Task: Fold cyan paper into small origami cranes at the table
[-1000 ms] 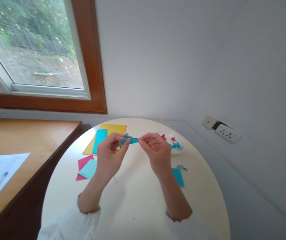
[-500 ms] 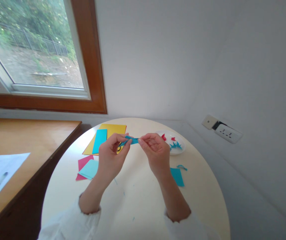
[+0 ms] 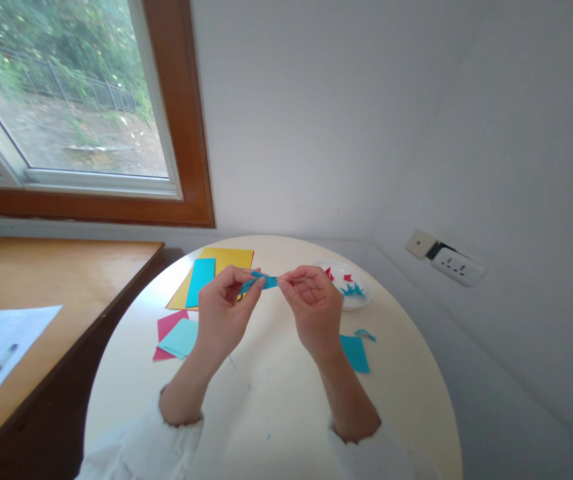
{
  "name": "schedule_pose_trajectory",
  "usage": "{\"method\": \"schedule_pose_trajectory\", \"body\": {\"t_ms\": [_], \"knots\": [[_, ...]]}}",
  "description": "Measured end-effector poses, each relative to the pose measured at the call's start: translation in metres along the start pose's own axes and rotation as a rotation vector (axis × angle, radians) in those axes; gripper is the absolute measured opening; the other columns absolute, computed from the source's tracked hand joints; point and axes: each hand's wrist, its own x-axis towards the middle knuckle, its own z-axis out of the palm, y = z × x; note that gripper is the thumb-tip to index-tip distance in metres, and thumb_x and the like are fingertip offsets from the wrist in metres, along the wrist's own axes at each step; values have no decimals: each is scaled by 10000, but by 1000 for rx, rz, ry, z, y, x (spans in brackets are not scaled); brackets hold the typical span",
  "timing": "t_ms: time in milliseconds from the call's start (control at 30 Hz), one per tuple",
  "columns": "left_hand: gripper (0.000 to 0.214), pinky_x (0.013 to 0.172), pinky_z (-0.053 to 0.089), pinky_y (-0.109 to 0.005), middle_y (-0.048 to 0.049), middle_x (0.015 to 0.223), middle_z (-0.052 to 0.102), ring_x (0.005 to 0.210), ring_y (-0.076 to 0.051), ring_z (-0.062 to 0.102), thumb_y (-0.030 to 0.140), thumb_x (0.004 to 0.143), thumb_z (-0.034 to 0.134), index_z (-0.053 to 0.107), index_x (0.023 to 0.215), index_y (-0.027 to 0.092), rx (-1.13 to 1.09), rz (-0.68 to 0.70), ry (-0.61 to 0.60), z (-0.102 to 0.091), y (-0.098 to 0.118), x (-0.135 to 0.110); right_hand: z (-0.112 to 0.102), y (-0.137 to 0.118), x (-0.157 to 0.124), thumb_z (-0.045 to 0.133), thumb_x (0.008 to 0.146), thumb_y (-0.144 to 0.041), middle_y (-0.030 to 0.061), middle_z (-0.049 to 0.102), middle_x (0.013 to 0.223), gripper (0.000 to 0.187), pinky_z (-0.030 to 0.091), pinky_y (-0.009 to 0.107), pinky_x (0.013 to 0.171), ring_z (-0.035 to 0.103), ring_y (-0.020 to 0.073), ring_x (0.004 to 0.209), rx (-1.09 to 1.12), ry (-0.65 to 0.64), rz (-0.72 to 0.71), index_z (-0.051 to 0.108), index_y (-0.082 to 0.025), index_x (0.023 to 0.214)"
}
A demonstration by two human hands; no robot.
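Note:
A small piece of folded blue paper (image 3: 269, 283) is stretched between my two hands above the middle of the round table. My left hand (image 3: 226, 300) pinches its left part between thumb and fingers. At its right end, the thumb and forefinger of my right hand (image 3: 313, 300) are closed on the tip. Behind my left fingers shows a bit of something yellow and black (image 3: 241, 296), mostly hidden. Beyond my right hand stands a white plate (image 3: 366, 300) with small blue paper pieces (image 3: 353, 290) and red paper pieces (image 3: 347, 277) in it.
On the round table (image 3: 286, 413), yellow sheets (image 3: 231, 257) lie under a blue sheet (image 3: 200, 281). Nearer are pink paper (image 3: 169, 325) and pale blue paper (image 3: 181, 339). Blue paper (image 3: 355, 353) and a curled scrap (image 3: 365, 335) lie right. A wooden desk (image 3: 91, 267) stands left.
Both hands keep almost the same pose on the blue paper. The right hand has shifted very slightly, and the view has moved a touch.

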Motion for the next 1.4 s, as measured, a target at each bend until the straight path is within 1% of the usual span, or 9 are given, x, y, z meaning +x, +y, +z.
{"method": "schedule_pose_trajectory", "body": {"t_ms": [200, 433, 600, 667, 767, 933, 1100, 1300, 1400], "knots": [[115, 743, 575, -341, -8, 693, 645, 802, -196, 680, 205, 687, 674, 567, 651, 184, 22, 3, 14, -1, -2, 0, 0, 3, -1, 672, 704, -186, -13, 635, 721, 114, 526, 284, 709, 615, 123, 715, -27, -8, -23, 579, -220, 759], [115, 714, 564, -312, -13, 705, 646, 768, -176, 673, 204, 685, 668, 557, 676, 176, 53, 2, 36, 0, -2, 1, 0, 7, -1, 645, 728, -195, -6, 627, 730, 87, 502, 282, 676, 592, 127, 712, -82, -32, -63, 569, -219, 762], [150, 716, 544, -291, -9, 711, 615, 769, -164, 660, 205, 687, 671, 525, 700, 177, 72, 11, 41, 2, -3, -1, -2, 6, -2, 628, 747, -190, -8, 628, 750, 68, 457, 283, 670, 556, 125, 708, -209, -78, -121, 575, -222, 777], [174, 718, 533, -281, -5, 717, 597, 797, -167, 657, 212, 686, 679, 510, 710, 179, 63, 21, 33, 3, -5, -2, -2, 5, -2, 640, 740, -205, -14, 628, 739, 76, 445, 280, 658, 547, 123, 692, -246, -80, -118, 573, -221, 771], [203, 717, 524, -273, 5, 718, 572, 818, -168, 654, 212, 689, 682, 485, 727, 185, 40, 30, 26, 5, -7, -3, -1, 5, -3, 635, 743, -212, -20, 620, 719, 72, 444, 280, 652, 551, 125, 681, -237, -78, -84, 566, -221, 762], [213, 727, 516, -262, 17, 732, 545, 819, -152, 648, 206, 701, 669, 463, 756, 194, 20, 30, 18, 6, -8, -3, 0, 9, -4, 602, 771, -216, -6, 609, 736, 50, 473, 303, 710, 570, 138, 733, -210, -92, -77, 553, -221, 771], [219, 726, 517, -267, 16, 736, 544, 823, -158, 649, 203, 696, 668, 457, 755, 196, 26, 18, 35, 7, -9, -3, -1, 10, -4, 612, 755, -208, 2, 626, 775, 103, 489, 304, 708, 584, 139, 732, -256, -83, -97, 554, -226, 839], [225, 708, 523, -269, 17, 700, 559, 798, -159, 649, 202, 684, 669, 450, 733, 196, 20, -13, 29, 12, -5, -5, -1, 11, -4, 602, 749, -185, -1, 618, 786, 99, 486, 295, 715, 582, 137, 750, -289, -63, -80, 551, -222, 824], [230, 681, 525, -274, 20, 685, 585, 760, -154, 649, 205, 690, 668, 454, 775, 204, 13, -26, 17, 13, -2, -6, -2, 12, -3, 611, 746, -190, 1, 622, 797, 123, 488, 287, 708, 591, 136, 758, -267, -60, -68, 552, -223, 849]]}}
